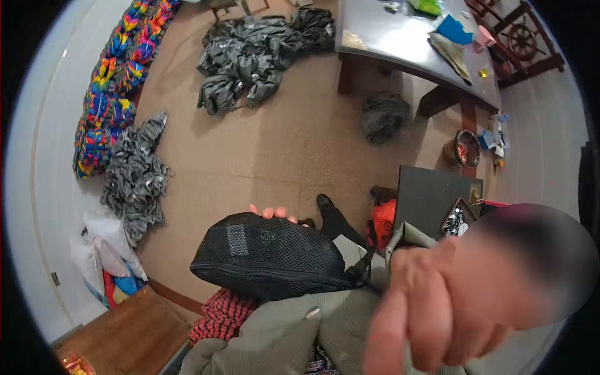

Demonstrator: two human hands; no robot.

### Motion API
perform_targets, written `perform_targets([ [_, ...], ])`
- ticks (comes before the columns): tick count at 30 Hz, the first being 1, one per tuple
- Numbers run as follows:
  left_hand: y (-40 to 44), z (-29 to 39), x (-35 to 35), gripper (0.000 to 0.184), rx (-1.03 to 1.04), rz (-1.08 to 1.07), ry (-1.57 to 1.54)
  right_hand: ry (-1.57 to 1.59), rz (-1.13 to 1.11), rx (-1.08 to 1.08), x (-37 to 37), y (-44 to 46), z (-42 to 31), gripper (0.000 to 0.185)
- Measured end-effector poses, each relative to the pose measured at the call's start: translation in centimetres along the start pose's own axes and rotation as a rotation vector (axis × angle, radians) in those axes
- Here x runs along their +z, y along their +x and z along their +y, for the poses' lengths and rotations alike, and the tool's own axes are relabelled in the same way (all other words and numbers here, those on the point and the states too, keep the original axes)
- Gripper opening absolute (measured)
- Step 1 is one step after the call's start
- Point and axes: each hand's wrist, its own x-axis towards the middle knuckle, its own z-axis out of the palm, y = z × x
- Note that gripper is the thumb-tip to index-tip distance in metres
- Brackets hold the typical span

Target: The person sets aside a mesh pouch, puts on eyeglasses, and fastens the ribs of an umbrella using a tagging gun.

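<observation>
Beneath the fingers of the left hand (274, 213), clamped on its far edge, is a black mesh bag (275, 251); a slackened grip could drop it. The right hand (430, 303) is blurred; whether it grips anything, I cannot tell.

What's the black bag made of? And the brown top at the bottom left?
The black bag looks like matt synthetic mesh, perhaps polyester: tiny holes show across its side. The brown top looks like smooth wood: it has streaks like grain, though it could be a wood-look covering.
</observation>
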Motion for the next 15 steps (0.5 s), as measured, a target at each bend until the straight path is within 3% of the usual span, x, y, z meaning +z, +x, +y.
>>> perform_targets([
  [3, 1.0, 1.5, -0.6, 0.061, 0.050, -0.091, -0.055, 0.348, -0.059, 0.218, -1.1, 3.3, 1.1, 0.038],
  [7, 1.0, 5.2, -1.1, 0.052, 0.114, 0.036, -0.074, 0.444, 0.046, 0.426, -3.9, 5.8, 2.8, 0.028],
  [13, 0.9, 13.7, -2.1, 0.053, 0.244, 0.060, -0.103, 0.500, 0.086, 0.579, -8.7, 10.5, 10.7, 0.034],
  [15, 0.2, 17.9, -2.2, 0.053, 0.299, 0.058, -0.098, 0.529, 0.083, 0.636, -10.1, 12.1, 16.4, 0.038],
])
